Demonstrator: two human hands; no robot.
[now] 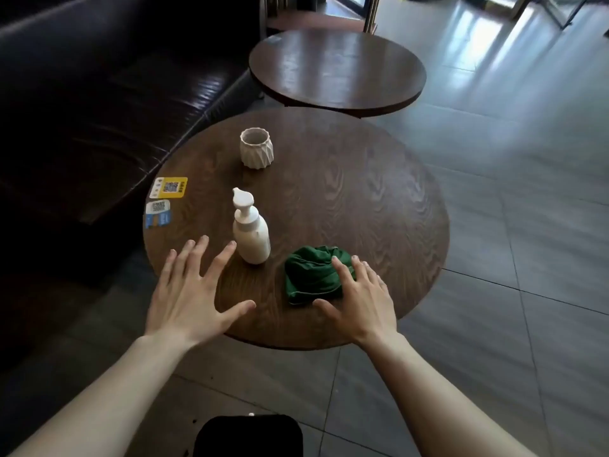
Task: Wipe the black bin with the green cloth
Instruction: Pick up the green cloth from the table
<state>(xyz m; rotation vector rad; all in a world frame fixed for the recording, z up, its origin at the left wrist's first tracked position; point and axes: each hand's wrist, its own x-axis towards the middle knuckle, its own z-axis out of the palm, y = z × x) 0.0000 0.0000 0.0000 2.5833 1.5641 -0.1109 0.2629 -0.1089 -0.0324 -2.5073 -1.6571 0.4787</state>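
A dark leather sofa (99, 103) fills the upper left of the frame, its far end lost in shadow. At centre stands a round wooden table (362, 206); a second round table (336, 70) sits above it, near the top. The black bin (248, 437) is on the floor at the bottom centre, cut off by the lower edge.

The left hand (191, 291) hovers at the table's lower left edge, fingers spread wide, holding nothing. The right hand (359, 301) lies with straight fingers on the crumpled green cloth (309, 275), just right of centre.

Left of the cloth a white pump bottle (250, 229) stands upright, with no readable label. Above it is a ribbed white cup (256, 147). Two stickers (163, 202) on the table's left rim carry QR codes; their writing is too small to read.
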